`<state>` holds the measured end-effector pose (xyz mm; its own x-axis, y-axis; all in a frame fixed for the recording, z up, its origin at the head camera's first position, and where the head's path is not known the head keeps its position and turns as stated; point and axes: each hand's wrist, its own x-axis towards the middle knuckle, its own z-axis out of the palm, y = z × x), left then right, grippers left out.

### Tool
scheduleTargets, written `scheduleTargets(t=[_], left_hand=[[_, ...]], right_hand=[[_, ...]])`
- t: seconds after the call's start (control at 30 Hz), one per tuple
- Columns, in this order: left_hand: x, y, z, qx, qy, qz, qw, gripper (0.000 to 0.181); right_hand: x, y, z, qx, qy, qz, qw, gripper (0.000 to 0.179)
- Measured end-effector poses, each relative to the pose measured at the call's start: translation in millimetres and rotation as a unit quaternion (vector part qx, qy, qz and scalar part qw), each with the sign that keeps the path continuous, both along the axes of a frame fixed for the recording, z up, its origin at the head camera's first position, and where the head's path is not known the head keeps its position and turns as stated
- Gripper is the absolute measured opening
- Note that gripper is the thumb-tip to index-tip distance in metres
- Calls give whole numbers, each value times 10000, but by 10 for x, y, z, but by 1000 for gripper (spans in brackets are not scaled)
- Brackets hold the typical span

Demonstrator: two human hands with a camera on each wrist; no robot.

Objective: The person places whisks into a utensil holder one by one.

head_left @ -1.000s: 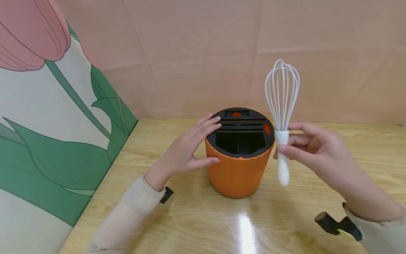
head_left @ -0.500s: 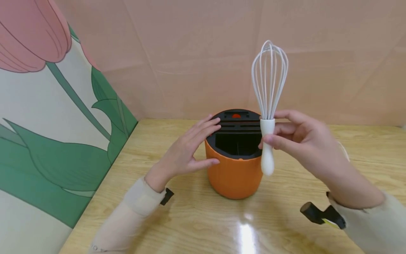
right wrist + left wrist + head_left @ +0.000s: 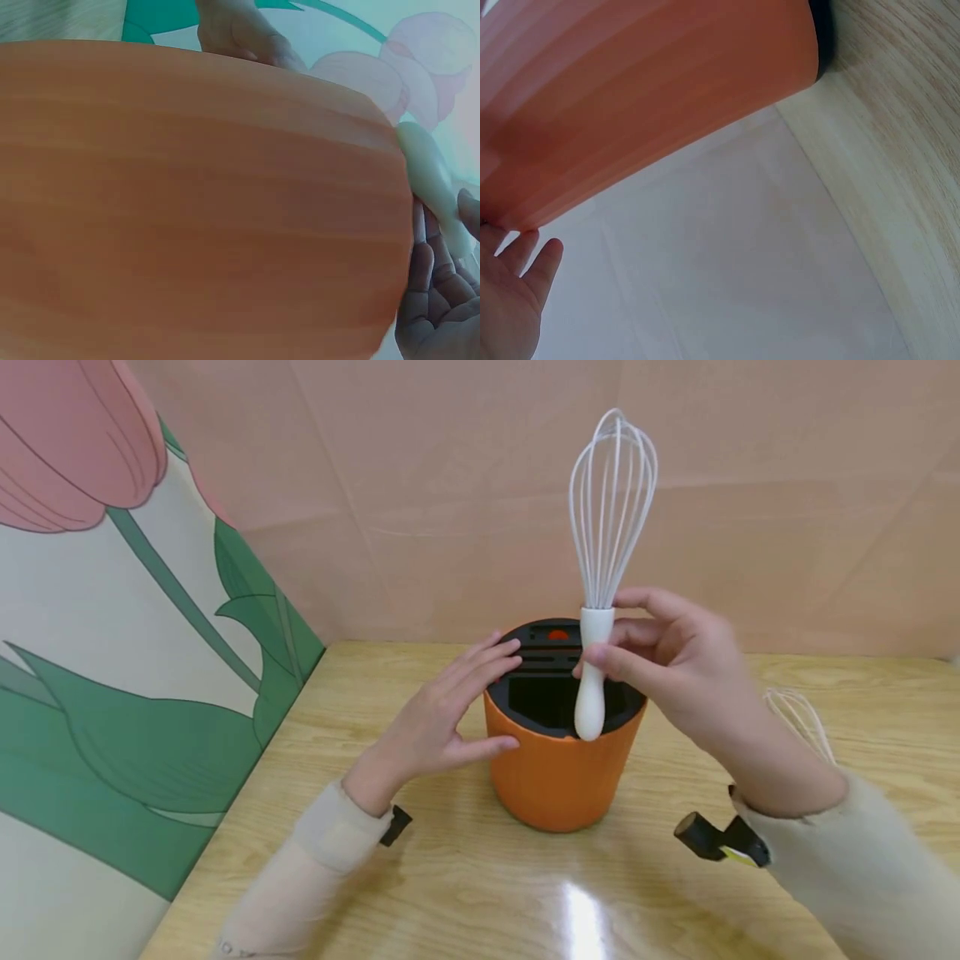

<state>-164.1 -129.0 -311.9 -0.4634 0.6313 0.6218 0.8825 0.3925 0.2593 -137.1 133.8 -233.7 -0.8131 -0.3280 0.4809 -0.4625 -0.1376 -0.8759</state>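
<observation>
An orange utensil holder [image 3: 562, 781] with a black slotted top [image 3: 525, 714] stands upright on the table. My left hand [image 3: 431, 718] rests on its left side, fingers straight across the top's edge and thumb against the front wall. With my right hand [image 3: 693, 672] I pinch the white handle of a whisk [image 3: 597, 622] between thumb and fingers. Its wire head points up, and the handle's lower end overlaps the large front opening in the head view. In the right wrist view the whisk handle [image 3: 427, 161] shows beside the holder's rim, above my fingers.
A second white whisk [image 3: 798, 714] lies on the wooden table [image 3: 450, 885] at right, partly hidden by my right forearm. A pinkish covering [image 3: 450, 510] rises behind the table. A panel with a tulip print [image 3: 150, 735] borders the left side.
My right hand has carried the whisk leftward and up, from beside the holder to over its opening. The second whisk has come into view. My left hand and the holder have stayed put.
</observation>
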Motion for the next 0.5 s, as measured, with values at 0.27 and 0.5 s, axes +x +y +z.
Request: scheduleTargets(t=[0.27,0.5], left_hand=[[-5,0,-5,29,8,-16,10000,77],[-11,2,-14,18,15,-18,10000,77]], right_hand=[[-60,-137,2,108,505,-372,9980,33],[-100,-200,-67,938,774,-675,9903,33]])
